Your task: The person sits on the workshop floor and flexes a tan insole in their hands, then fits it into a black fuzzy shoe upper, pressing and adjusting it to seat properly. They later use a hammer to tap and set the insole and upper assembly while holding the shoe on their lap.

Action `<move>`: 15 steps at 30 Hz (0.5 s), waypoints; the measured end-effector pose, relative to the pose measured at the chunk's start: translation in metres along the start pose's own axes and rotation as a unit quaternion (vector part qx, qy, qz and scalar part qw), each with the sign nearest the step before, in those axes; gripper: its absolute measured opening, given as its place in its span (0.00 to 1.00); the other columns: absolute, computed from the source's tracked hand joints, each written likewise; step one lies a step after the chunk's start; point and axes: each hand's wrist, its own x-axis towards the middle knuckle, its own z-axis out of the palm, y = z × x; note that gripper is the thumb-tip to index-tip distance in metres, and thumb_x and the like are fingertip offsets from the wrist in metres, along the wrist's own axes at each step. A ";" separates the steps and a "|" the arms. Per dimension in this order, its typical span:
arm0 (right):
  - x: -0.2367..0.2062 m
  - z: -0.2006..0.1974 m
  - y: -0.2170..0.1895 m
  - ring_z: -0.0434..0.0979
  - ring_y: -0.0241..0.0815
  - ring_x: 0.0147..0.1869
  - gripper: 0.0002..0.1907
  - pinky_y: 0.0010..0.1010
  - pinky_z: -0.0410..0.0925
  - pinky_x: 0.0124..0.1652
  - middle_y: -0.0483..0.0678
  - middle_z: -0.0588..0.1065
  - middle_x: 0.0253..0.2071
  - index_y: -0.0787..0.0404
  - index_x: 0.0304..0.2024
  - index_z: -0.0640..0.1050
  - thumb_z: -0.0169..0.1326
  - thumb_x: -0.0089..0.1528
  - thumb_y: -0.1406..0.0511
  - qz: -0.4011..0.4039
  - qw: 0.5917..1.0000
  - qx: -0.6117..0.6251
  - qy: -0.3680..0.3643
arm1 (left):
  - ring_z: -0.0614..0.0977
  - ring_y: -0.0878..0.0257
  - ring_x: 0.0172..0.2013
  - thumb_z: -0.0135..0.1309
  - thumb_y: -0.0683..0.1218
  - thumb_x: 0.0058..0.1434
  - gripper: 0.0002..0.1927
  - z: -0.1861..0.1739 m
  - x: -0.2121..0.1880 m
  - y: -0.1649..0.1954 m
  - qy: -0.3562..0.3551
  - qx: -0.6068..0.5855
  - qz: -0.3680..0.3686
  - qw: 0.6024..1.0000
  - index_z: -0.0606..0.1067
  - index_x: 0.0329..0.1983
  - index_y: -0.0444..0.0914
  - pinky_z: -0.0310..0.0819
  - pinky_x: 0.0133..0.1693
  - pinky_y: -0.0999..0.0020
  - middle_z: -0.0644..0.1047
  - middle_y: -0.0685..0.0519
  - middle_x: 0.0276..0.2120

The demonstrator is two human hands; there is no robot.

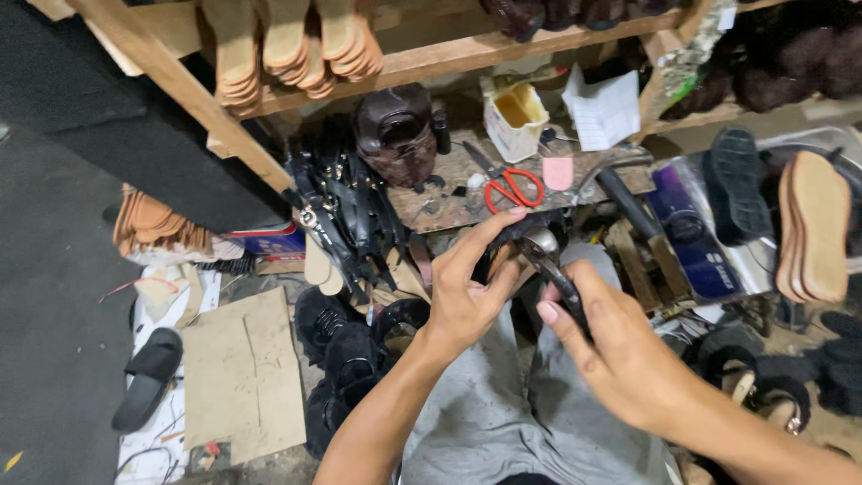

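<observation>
A dark tool [558, 280] is being gripped by the right hand [620, 346], pointing up-left at a shoe piece [530, 241], which is perhaps being pinched by the left hand [467, 292].

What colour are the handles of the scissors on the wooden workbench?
Red, on the metal-bladed scissors; clearest in the head view.

White carton [514, 117] on bench, blue box [269, 241] below

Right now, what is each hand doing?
Left hand: pinching a dark sandal strap piece.
Right hand: closed on black metal pliers.
</observation>
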 end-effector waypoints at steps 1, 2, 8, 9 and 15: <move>0.003 0.012 0.003 0.73 0.50 0.30 0.10 0.38 0.68 0.32 0.55 0.73 0.27 0.63 0.43 0.69 0.51 0.65 0.63 0.018 1.000 0.009 0.015 | 0.84 0.54 0.57 0.57 0.31 0.59 0.27 -0.003 0.002 -0.002 0.008 0.010 0.008 1.000 0.73 0.63 0.37 0.76 0.60 0.65 0.80 0.47 0.57; 0.008 0.023 0.004 0.72 0.51 0.30 0.09 0.39 0.68 0.31 0.56 0.73 0.27 0.63 0.43 0.69 0.51 0.65 0.64 0.037 0.999 0.019 0.031 | 0.82 0.52 0.59 0.56 0.31 0.58 0.28 -0.006 0.004 -0.005 -0.003 0.010 0.019 1.000 0.72 0.64 0.36 0.74 0.61 0.64 0.79 0.46 0.58; 0.034 0.039 -0.016 0.78 0.61 0.39 0.17 0.42 0.71 0.37 0.61 0.75 0.37 0.70 0.53 0.64 0.50 0.64 0.69 -0.090 0.987 0.046 0.125 | 0.79 0.52 0.63 0.56 0.30 0.57 0.30 -0.018 0.008 -0.018 -0.015 0.007 0.022 1.000 0.70 0.64 0.36 0.71 0.65 0.64 0.77 0.44 0.61; 0.031 0.034 -0.018 0.78 0.62 0.39 0.15 0.43 0.71 0.37 0.61 0.75 0.36 0.68 0.50 0.65 0.50 0.64 0.68 -0.059 0.995 0.024 0.080 | 0.80 0.53 0.62 0.58 0.31 0.59 0.29 -0.018 0.010 -0.020 -0.008 0.009 0.006 1.000 0.70 0.64 0.36 0.72 0.64 0.65 0.77 0.45 0.60; 0.017 0.023 -0.010 0.77 0.68 0.40 0.13 0.50 0.70 0.36 0.61 0.78 0.35 0.63 0.46 0.64 0.51 0.64 0.66 0.020 1.000 -0.022 -0.007 | 0.80 0.57 0.61 0.57 0.32 0.60 0.32 -0.022 0.015 -0.015 -0.048 -0.042 -0.021 0.998 0.67 0.68 0.35 0.71 0.65 0.66 0.78 0.46 0.60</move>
